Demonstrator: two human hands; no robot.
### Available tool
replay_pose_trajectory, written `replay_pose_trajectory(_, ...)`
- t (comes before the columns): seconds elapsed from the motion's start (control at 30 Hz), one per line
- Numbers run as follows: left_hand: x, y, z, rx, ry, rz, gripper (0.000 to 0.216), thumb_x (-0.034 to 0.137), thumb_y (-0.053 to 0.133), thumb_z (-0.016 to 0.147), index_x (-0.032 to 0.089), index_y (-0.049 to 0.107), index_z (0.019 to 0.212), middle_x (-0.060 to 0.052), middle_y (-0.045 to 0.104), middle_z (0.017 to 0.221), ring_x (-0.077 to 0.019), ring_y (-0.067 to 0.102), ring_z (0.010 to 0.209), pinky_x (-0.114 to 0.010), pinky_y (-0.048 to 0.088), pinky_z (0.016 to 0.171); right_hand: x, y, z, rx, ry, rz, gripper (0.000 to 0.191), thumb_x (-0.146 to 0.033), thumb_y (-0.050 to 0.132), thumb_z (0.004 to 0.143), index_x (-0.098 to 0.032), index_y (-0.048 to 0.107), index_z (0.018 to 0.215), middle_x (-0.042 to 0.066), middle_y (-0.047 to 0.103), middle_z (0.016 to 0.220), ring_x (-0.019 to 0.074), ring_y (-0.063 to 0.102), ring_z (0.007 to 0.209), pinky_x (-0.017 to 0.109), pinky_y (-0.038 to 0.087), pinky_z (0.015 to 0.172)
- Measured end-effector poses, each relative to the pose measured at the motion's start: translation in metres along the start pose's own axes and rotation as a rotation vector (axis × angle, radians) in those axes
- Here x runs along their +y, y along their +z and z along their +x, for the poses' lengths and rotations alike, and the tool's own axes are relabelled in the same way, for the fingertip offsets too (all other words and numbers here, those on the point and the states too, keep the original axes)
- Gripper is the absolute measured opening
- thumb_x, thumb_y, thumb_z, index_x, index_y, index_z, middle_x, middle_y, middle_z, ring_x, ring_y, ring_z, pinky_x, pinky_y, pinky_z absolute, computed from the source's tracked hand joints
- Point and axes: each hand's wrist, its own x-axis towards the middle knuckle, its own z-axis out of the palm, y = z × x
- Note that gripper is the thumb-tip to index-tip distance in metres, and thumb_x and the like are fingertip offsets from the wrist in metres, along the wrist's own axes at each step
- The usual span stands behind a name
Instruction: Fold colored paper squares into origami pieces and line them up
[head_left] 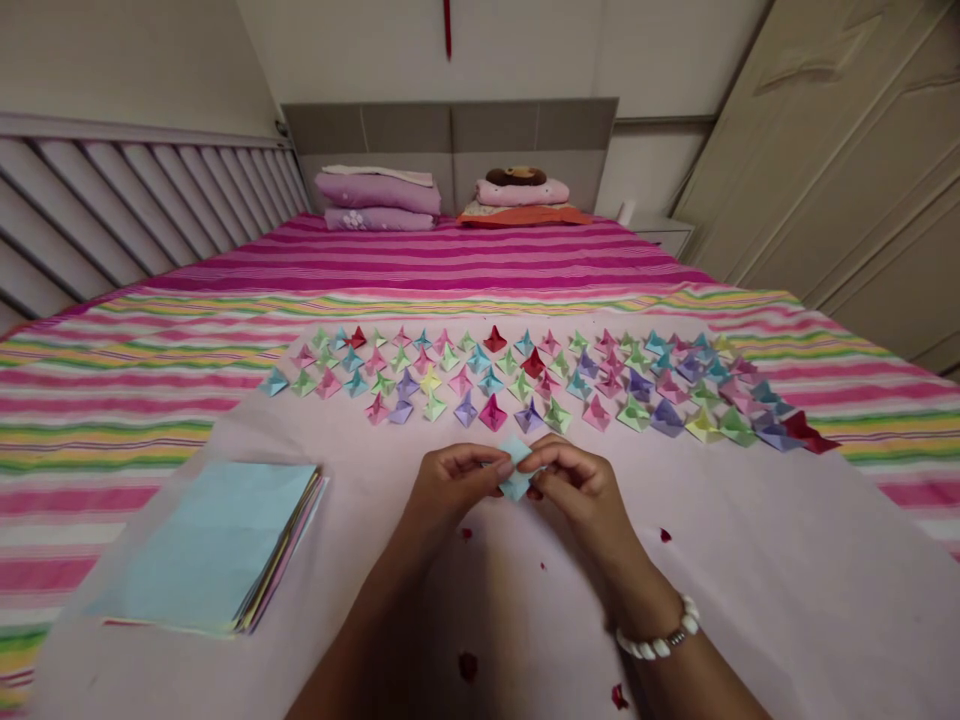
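Observation:
Between my two hands is a small piece of folded light-blue paper point(515, 470), diamond-shaped, held just above the pale sheet. The fingers and thumb of my left hand point(461, 480) pinch its left side. On its right side, my right hand point(574, 478) grips it between thumb and forefinger; a white beaded bracelet point(660, 635) circles that wrist. Just beyond my hands stand rows of small folded paper boats point(493, 412) in pink, green, blue, purple, yellow and red. To the left lies a stack of square coloured paper point(217, 540), light blue on top.
A pale sheet point(750, 560) covers the near part of the striped bedspread point(450, 265). Small dark-red scraps point(468, 666) lie scattered on it near my forearms. Folded bedding point(379, 195) and a pillow pile point(523, 192) rest by the headboard. A slatted rail point(150, 200) runs along the left.

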Motion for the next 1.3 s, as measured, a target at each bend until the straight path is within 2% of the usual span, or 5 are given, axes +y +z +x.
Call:
replay_pose_trajectory(0.2,0.0023,0.0050,0.0021,0.043,0.025,-0.014,0.023,0.027,0.083,0.058,0.015,0.071,0.074,0.003,0.063,0.048,-0.0121,0.060,0.048,-0.024,0.048,0.054,0.0000,-0.0019,-0.0016,-0.033,-0.020,0.017,0.014,-0.027,0.065,0.074,-0.022,0.073,0.084,0.003,0.062,0.080,0.0167,0.057,0.068,0.029,0.046,0.060)
replay_pose_trajectory(0.37,0.0002,0.0085,0.0021,0.063,0.058,-0.092,0.034,0.023,0.085,0.054,0.016,0.061,0.077,0.000,0.071,0.065,-0.0117,0.064,0.058,-0.022,0.049,0.059,0.0023,0.0009,0.0020,0.027,0.058,0.057,0.042,-0.030,0.080,0.065,-0.023,0.066,0.105,0.002,0.064,0.080,0.0170,0.059,0.072,0.030,0.048,0.065)
replay_pose_trajectory(0.83,-0.0013,0.0023,0.0018,0.041,0.114,-0.011,0.075,0.036,0.069,0.077,0.011,0.039,0.140,-0.005,0.075,0.077,-0.0170,0.067,0.070,-0.030,0.053,0.071,0.0062,-0.0064,0.0065,0.067,0.134,0.152,0.054,-0.029,0.080,0.064,-0.019,0.066,0.115,-0.001,0.068,0.067,0.0153,0.061,0.063,0.030,0.048,0.064)
replay_pose_trajectory(1.03,-0.0038,0.0093,0.0030,0.009,0.037,-0.123,0.057,0.026,0.082,0.062,0.014,0.062,0.115,-0.010,0.073,0.100,-0.0208,0.066,0.094,-0.030,0.050,0.082,0.0065,-0.0039,0.0069,0.160,0.036,0.168,0.053,-0.026,0.079,0.066,-0.020,0.064,0.117,-0.003,0.067,0.064,0.0140,0.061,0.062,0.031,0.049,0.068)
replay_pose_trajectory(1.3,-0.0056,0.0061,0.0016,-0.045,-0.106,-0.258,0.022,0.032,0.076,0.072,0.012,0.070,0.080,-0.001,0.065,0.068,-0.0073,0.058,0.060,-0.020,0.047,0.064,0.0054,-0.0043,0.0044,0.049,0.041,0.250,0.031,-0.033,0.066,0.080,-0.023,0.070,0.109,0.004,0.071,0.088,0.0180,0.061,0.081,0.031,0.046,0.073)
